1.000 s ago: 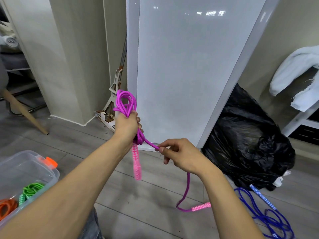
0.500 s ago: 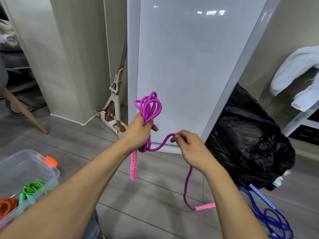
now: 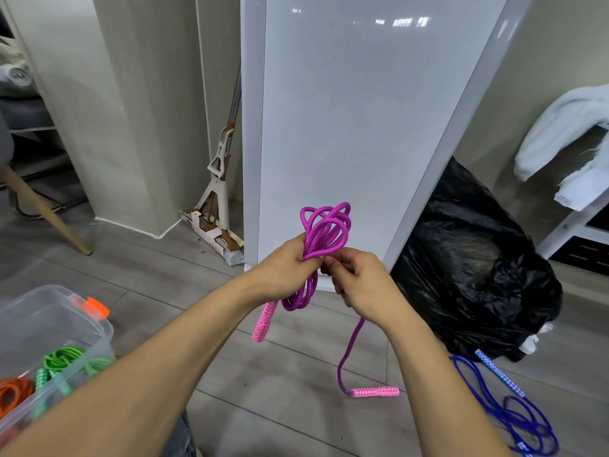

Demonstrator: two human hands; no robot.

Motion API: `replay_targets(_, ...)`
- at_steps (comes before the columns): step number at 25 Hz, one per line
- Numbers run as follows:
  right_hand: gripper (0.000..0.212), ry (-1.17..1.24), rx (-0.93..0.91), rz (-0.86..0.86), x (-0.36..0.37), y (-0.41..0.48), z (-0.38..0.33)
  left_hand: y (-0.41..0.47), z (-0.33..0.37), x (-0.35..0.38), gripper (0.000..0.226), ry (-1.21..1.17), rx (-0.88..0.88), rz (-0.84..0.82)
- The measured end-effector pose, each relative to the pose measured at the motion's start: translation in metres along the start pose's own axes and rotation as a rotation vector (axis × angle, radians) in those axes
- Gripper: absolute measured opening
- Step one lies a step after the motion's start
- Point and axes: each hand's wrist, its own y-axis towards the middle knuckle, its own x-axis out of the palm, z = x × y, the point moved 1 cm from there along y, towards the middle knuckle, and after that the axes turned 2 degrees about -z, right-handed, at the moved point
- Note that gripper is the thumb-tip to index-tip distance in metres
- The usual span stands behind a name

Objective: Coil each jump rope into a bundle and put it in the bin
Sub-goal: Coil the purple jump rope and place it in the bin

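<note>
- A moment ago the person's right hand was out to the right, pulling a bend of the purple braided jump rope away from the bundle. Now it is right up against the left hand, and the two hands touch.
- The bend of rope is now laid in with the other loops, so the bundle is a bit fatter and the loose tail is shorter.
- I think the coiling is nearly done. Only the tail and one handle are left to gather, and the bundle is not in the bin yet.
- The left hand is wrapped tight round the middle of the bundle. The right hand has its fingers curled and pinches the rope just beside that spot.
- The bundle is up in the air, in front of the tall white panel, well above the grey floor.
- Its long way runs up and down. The top loops point up and lean a little right, and the lower loops hang under the left hand.
- One pink patterned handle hangs straight down. The other pink handle lies flat on the floor, pointing right.
- The clear plastic bin sits near and far left, with a green rope and an orange rope inside.
- A blue rope lies loose on the floor, near right.
</note>
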Motion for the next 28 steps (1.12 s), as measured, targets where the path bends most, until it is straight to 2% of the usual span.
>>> replay_targets(6, 0.03, -0.108, 0.097, 0.15, -0.005, 0.002, 0.004, 0.0, -0.002, -0.008, 0.012, 0.183, -0.021, -0.094)
replay_targets(11, 0.024, -0.082, 0.031, 0.128, -0.004, 0.002, 0.001, -0.002, -0.002, -0.008, 0.011, -0.039, -0.06, -0.093)
replay_targets(14, 0.023, -0.079, 0.034, 0.115, -0.005, 0.002, 0.001, -0.002, -0.001, -0.009, 0.017, -0.024, -0.089, -0.078)
replay_targets(17, 0.027, -0.024, 0.081, 0.106, -0.008, 0.003, 0.004, 0.004, -0.004, -0.013, 0.017, 0.093, -0.099, 0.062)
replay_targets(19, 0.031, 0.005, 0.12, 0.099, -0.01, 0.004, 0.007, 0.009, -0.011, -0.018, 0.016, 0.05, -0.123, 0.186)
replay_targets(22, 0.034, 0.026, 0.178, 0.103, -0.015, 0.002, 0.011, 0.015, -0.021, -0.026, 0.018, -0.187, -0.227, 0.413)
replay_targets(25, 0.02, 0.028, 0.207, 0.142, -0.021, 0.002, 0.012, 0.017, -0.029, -0.031, 0.015, -0.516, -0.314, 0.62)
replay_targets(28, 0.009, 0.112, 0.128, 0.218, -0.024, 0.003, 0.007, 0.019, -0.033, -0.033, 0.011, -0.71, -0.387, 0.706)
